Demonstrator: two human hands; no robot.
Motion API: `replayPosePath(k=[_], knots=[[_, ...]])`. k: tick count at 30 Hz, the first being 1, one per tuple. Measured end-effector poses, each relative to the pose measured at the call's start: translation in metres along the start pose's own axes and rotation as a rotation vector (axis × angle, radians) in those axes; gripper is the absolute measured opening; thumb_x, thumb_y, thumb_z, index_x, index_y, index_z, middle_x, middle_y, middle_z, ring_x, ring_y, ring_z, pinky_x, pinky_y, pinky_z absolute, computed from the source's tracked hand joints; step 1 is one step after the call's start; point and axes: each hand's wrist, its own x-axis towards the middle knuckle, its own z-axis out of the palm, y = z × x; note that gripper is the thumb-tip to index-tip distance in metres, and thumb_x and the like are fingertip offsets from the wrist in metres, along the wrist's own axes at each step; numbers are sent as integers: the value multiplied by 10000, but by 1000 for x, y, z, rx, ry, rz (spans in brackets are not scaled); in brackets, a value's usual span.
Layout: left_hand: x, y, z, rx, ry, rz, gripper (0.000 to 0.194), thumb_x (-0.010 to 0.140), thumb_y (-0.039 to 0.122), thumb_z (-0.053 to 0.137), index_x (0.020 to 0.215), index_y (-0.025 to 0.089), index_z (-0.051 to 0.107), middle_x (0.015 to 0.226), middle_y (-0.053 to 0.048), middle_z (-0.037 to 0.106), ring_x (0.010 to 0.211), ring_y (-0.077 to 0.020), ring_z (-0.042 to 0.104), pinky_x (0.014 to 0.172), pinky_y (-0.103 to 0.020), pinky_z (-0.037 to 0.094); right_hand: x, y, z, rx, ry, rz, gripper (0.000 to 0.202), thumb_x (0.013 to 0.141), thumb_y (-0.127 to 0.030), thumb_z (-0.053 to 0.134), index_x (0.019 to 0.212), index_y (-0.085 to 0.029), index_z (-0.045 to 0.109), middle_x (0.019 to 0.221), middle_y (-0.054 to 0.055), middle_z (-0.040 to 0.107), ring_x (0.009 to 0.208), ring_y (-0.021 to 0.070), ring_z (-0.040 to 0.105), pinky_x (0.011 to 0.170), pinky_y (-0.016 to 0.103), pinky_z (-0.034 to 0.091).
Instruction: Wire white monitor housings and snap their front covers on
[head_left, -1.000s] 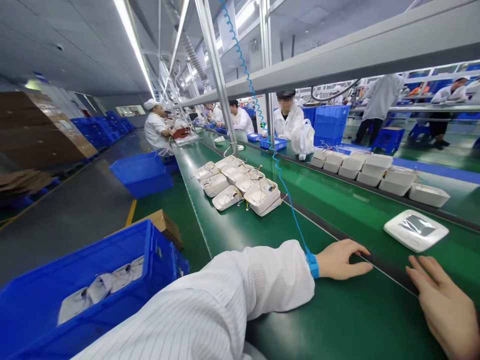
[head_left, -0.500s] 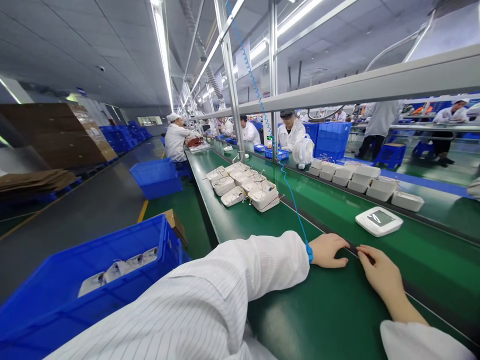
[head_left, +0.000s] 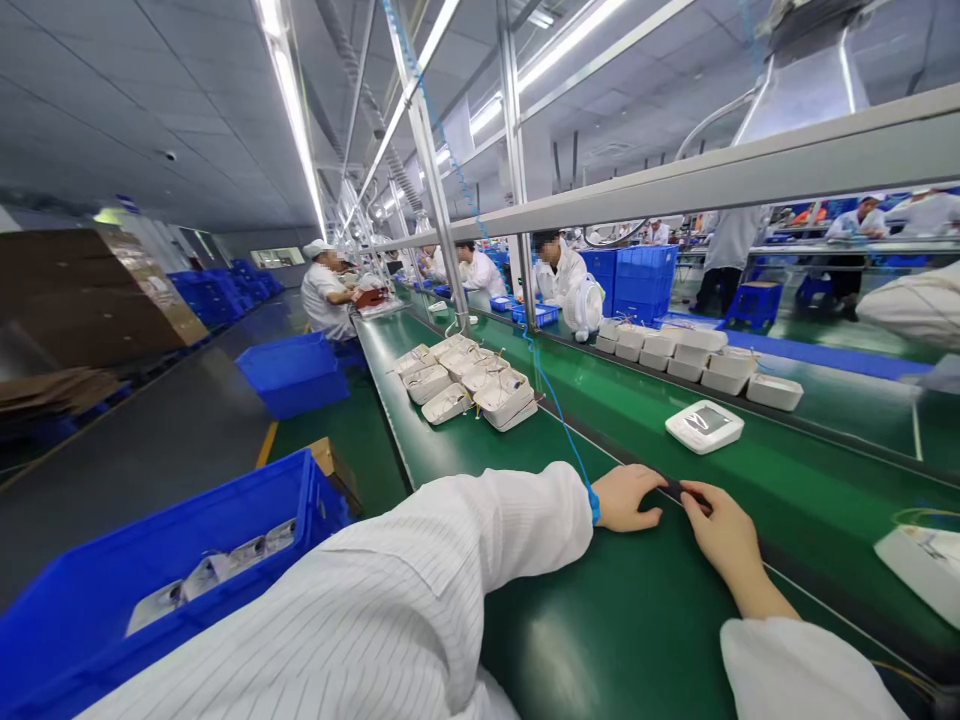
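Observation:
My left hand (head_left: 630, 497) rests on the dark rail along the green bench (head_left: 570, 620), its thumb apart from the fingers, holding nothing. A blue coiled-cord strap (head_left: 594, 505) circles that wrist. Just to its right, my right hand (head_left: 721, 530) touches the same rail with bent fingers; a small gap shows between thumb and forefinger, and nothing is seen in it. Beyond the hands, a white device with a grey screen (head_left: 705, 426) lies on the green belt (head_left: 637, 405). White open casings with wires (head_left: 480, 380) are grouped on the bench to the left.
A blue bin (head_left: 165, 520) with white parts stands at lower left. A row of white casings (head_left: 701, 350) lines the belt's far side, near a white fan (head_left: 583, 305). Another casing (head_left: 926, 570) is at the right edge. People in white work farther along.
The view has turned rightward, so most things appear farther left. A white wired casing has come into view at the right edge. Both hands keep nearly the same pose at the rail.

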Motion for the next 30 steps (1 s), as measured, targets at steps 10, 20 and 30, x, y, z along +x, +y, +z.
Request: replayPosePath(k=[10,20,30], knots=[[2,3,0,38,-9,13,461,837,334,562,1250,129,561,1315,-151,606,1247,-279,549,1068,-419,442,-3,-2,-2,64,19,-24,409,782,-450,474,959,-184,730,994,108,724,807,227,670,803,385,535],[-6,5,2,-24,43,21,299,855,265,523,1105,144,632,1181,-147,678,1129,-269,624,976,-421,501,-14,1,-7,-28,-20,41,495,773,-551,469,970,-187,739,985,107,739,775,236,664,772,392,537],[-59,13,-22,-283,244,40,294,831,245,532,1102,167,612,1212,-111,673,1153,-203,622,1012,-338,517,-18,-6,-10,-151,50,183,530,713,-601,497,947,-192,741,952,100,752,783,258,690,776,402,538]])
